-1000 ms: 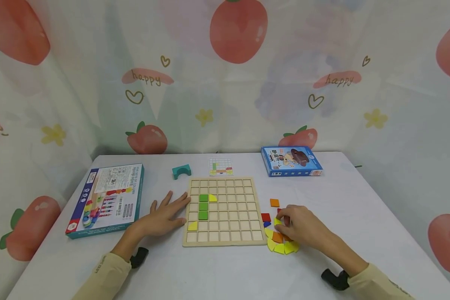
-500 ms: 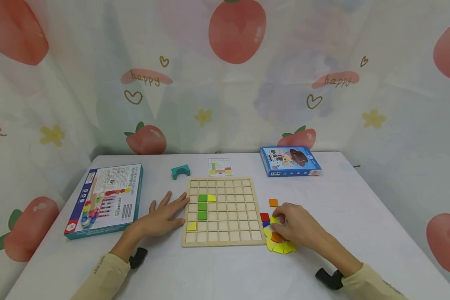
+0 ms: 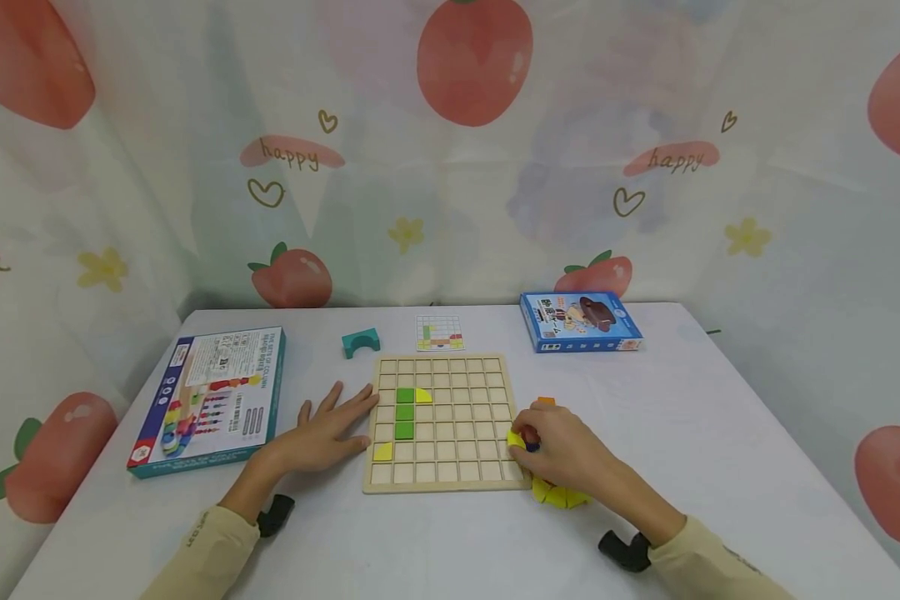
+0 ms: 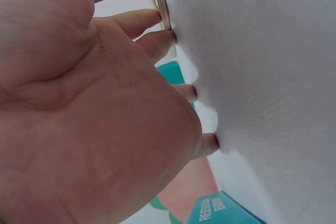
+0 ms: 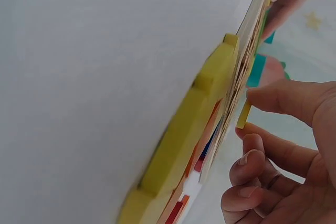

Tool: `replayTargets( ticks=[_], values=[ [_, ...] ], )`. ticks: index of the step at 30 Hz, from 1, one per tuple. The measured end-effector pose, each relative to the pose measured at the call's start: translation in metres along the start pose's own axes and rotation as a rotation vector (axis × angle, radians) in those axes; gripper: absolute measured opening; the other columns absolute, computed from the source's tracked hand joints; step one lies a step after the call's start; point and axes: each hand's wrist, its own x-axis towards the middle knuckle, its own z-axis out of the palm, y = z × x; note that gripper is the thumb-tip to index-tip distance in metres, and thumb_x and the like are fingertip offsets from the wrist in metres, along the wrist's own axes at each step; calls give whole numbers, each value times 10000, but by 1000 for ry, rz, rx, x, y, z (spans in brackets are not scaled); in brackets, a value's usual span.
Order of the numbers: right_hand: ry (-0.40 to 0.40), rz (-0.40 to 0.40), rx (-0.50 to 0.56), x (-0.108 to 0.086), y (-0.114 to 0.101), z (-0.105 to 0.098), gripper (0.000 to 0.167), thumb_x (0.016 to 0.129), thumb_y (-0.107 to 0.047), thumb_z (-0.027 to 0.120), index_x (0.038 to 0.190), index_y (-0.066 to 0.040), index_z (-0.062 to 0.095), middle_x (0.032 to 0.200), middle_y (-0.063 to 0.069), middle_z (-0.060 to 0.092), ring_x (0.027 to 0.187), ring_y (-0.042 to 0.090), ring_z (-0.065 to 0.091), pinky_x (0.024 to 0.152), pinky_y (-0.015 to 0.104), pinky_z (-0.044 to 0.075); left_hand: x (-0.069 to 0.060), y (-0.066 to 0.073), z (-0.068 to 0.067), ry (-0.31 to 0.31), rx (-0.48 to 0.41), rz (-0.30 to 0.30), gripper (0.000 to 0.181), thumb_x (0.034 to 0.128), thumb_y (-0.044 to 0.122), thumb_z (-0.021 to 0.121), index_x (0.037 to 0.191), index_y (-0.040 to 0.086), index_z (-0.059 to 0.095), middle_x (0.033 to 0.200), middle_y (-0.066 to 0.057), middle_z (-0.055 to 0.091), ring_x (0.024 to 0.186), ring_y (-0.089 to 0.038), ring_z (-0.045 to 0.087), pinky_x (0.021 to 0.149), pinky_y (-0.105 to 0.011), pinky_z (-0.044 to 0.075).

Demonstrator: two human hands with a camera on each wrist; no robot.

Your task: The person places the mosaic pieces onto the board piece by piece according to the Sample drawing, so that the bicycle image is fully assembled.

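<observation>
My right hand (image 3: 562, 446) pinches a yellow tile (image 5: 244, 114) between thumb and forefinger, over the right edge of the wooden grid board (image 3: 450, 486). Against the board's left edge rests my left hand (image 3: 322, 437), fingers spread and fingertips on the table. Set in the board are several green squares (image 3: 405, 412) in a column, a yellow quarter-round tile (image 3: 423, 396) beside the top one, and another yellow tile (image 3: 382, 452) lower left. Loose yellow tiles (image 3: 558, 495) lie by the board's right corner; orange, red and blue ones beside them are partly hidden by my right hand.
A pattern card (image 3: 440, 333) lies behind the board, with a teal arch block (image 3: 362, 342) to its left. A large game box (image 3: 210, 400) lies at the left and a blue box (image 3: 581, 322) at the back right. A printed curtain hangs behind the table.
My right hand has picked up a yellow tile from the loose pile and carried it left to the board's right edge. My left hand stays in place.
</observation>
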Motion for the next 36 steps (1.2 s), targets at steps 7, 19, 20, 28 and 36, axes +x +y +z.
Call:
replayTargets(
  ticks=[7, 19, 20, 28, 36],
  values=[
    [2, -33, 23, 9, -18, 7, 177, 886, -237, 831, 1014, -129, 772, 789, -40, 548, 737, 87, 494, 620, 204, 403, 1, -1, -1, 5, -3, 5, 719, 1057, 290, 626, 1687, 176, 301, 1799, -82, 174, 1657, -471, -114, 1210, -812, -136],
    [-3, -119, 15, 21, -52, 20, 145, 870, -213, 814, 974, -123, 767, 778, -28, 548, 766, 104, 491, 636, 236, 383, 2, -2, -2, -4, -1, -13, 724, 1059, 297, 620, 1692, 186, 286, 1802, -73, 155, 1659, -459, -129, 1214, -805, -149],
    [-5, -122, 16, 23, -54, 21, 145, 870, -211, 811, 977, -123, 770, 777, -30, 548, 773, 106, 495, 633, 234, 387, 2, -3, -2, -5, -2, -16, 722, 1060, 298, 619, 1692, 189, 287, 1803, -68, 154, 1660, -455, -129, 1215, -802, -151],
    [-31, -166, 29, 33, -71, 31, 155, 888, -222, 804, 996, -117, 772, 774, -36, 546, 730, 107, 498, 599, 219, 383, 2, -3, -2, -7, -12, -21, 718, 1059, 310, 624, 1689, 200, 299, 1804, -64, 152, 1659, -454, -133, 1213, -802, -157],
    [-77, -207, 34, 44, -88, 41, 177, 908, -236, 796, 1031, -111, 776, 810, -54, 571, 729, 87, 508, 621, 204, 423, 0, 0, -1, -4, -16, -21, 713, 1055, 315, 629, 1684, 200, 314, 1801, -74, 169, 1658, -463, -121, 1217, -800, -149]
  ],
)
